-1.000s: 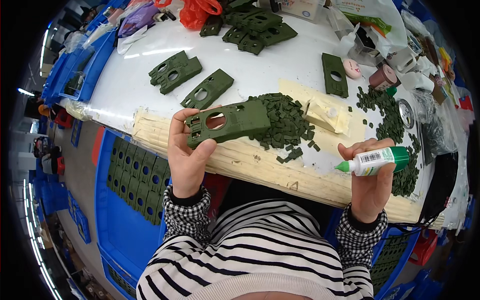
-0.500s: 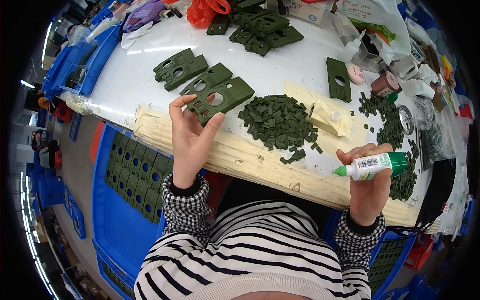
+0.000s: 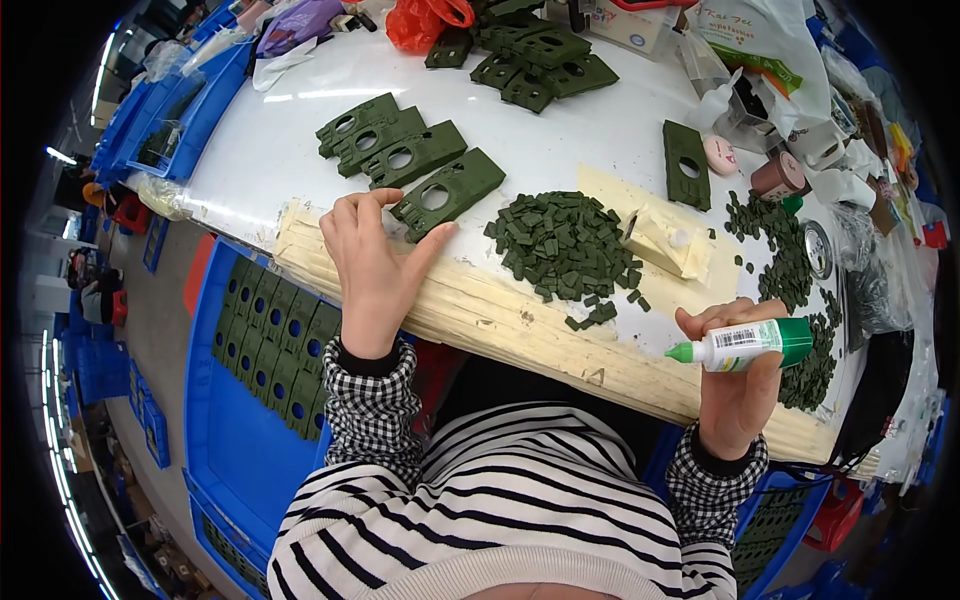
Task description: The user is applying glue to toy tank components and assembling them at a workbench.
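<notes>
My left hand (image 3: 371,262) is over the near edge of the white table (image 3: 560,130), fingers apart and holding nothing. Its fingertips are just short of a green plastic plate with a round hole (image 3: 447,193), which lies flat on the table beside two similar plates (image 3: 383,143). My right hand (image 3: 737,380) holds a small white glue bottle with a green tip (image 3: 741,343), pointing left, near the table's front edge. A heap of small green pieces (image 3: 564,243) lies between the hands.
A blue bin (image 3: 250,420) at my lower left holds rows of green plates (image 3: 275,355). More plates (image 3: 535,60) are piled at the back; another (image 3: 685,163) lies at the right. Scattered green bits (image 3: 785,270), bags and small containers crowd the right side.
My left hand carried the green plate from in front of me to the left, laid it beside the other plates and let go. The right hand stayed put with the bottle.
</notes>
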Motion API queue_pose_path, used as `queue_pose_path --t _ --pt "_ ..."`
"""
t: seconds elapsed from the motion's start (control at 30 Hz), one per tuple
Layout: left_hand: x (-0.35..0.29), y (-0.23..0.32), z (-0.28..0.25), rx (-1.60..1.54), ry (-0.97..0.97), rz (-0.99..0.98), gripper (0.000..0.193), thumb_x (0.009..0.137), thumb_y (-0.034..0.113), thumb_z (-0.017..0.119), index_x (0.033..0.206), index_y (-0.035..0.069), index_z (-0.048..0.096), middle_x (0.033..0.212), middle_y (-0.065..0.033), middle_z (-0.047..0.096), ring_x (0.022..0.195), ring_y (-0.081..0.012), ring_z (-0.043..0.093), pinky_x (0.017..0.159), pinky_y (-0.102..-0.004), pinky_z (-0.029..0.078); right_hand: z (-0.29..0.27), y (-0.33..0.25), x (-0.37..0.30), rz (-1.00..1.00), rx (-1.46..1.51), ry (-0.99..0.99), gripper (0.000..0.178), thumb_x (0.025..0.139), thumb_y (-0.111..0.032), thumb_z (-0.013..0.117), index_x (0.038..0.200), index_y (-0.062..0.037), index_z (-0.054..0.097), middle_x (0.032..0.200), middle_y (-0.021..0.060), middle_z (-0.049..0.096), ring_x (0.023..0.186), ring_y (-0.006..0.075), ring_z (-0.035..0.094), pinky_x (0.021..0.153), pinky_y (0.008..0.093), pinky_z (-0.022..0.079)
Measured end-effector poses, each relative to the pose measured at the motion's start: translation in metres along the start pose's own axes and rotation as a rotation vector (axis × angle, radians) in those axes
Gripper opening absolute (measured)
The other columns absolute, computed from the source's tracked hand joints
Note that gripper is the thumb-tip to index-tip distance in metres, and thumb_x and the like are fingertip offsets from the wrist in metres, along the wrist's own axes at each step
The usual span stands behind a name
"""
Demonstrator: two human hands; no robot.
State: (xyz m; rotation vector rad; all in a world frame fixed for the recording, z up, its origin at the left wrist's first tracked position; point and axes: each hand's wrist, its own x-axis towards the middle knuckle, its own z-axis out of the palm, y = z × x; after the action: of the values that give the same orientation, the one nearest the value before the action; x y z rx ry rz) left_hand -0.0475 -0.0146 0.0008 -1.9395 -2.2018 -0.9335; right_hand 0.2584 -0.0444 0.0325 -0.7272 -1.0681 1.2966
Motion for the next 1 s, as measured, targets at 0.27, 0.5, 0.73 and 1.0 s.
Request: queue_pose_path --t 0.27,0.5,0.73,1.0 --pt "0.041 -0.034 -0.038 -0.004 0.199 0.069 0.020 0.083 0.015 0.062 0.099 0.002 0.059 0.096 -0.0118 0.061 0.087 -0.0253 0.055 0.080 -0.0345 0.042 0.002 -0.003 -0.003 -0.001 -0.003 0.010 0.051 0.081 -0.048 0.062 0.096 -0.0020 0.046 0.084 0.0123 0.057 0.087 0.0277 0.061 0.089 0.0525 0.047" --pt "0.129 -0.075 -0.015 0.012 -0.250 -0.026 0.017 0.078 0.014 0.065 0.090 0.004 0.060 0.088 -0.0123 0.064 0.078 -0.0253 0.060 0.070 -0.0360 0.046 0.004 -0.005 -0.009 -0.018 -0.031 0.002 0.054 0.080 -0.052 0.061 0.095 -0.0025 0.046 0.083 0.0115 0.056 0.086 0.0269 0.060 0.087 0.0515 0.048" --pt "0.168 -0.075 -0.021 0.239 -0.615 -0.058 0.022 0.072 0.014 0.069 0.087 0.003 0.058 0.084 -0.0097 0.064 0.074 -0.0205 0.059 0.066 -0.0322 0.046 -0.006 -0.009 -0.016 -0.020 0.010 -0.001 0.054 0.080 -0.052 0.060 0.095 -0.0020 0.046 0.085 0.0121 0.055 0.086 0.0267 0.060 0.087 0.0507 0.049" --pt "0.163 -0.133 -0.016 0.287 -0.308 0.203 0.024 0.065 0.014 0.069 0.081 0.003 0.054 0.080 -0.0117 0.062 0.074 -0.0301 0.058 0.067 -0.0368 0.046 -0.009 -0.010 -0.020 -0.048 -0.018 -0.002 0.055 0.081 -0.053 0.059 0.096 -0.0021 0.045 0.084 0.0121 0.054 0.085 0.0271 0.059 0.086 0.0500 0.049"
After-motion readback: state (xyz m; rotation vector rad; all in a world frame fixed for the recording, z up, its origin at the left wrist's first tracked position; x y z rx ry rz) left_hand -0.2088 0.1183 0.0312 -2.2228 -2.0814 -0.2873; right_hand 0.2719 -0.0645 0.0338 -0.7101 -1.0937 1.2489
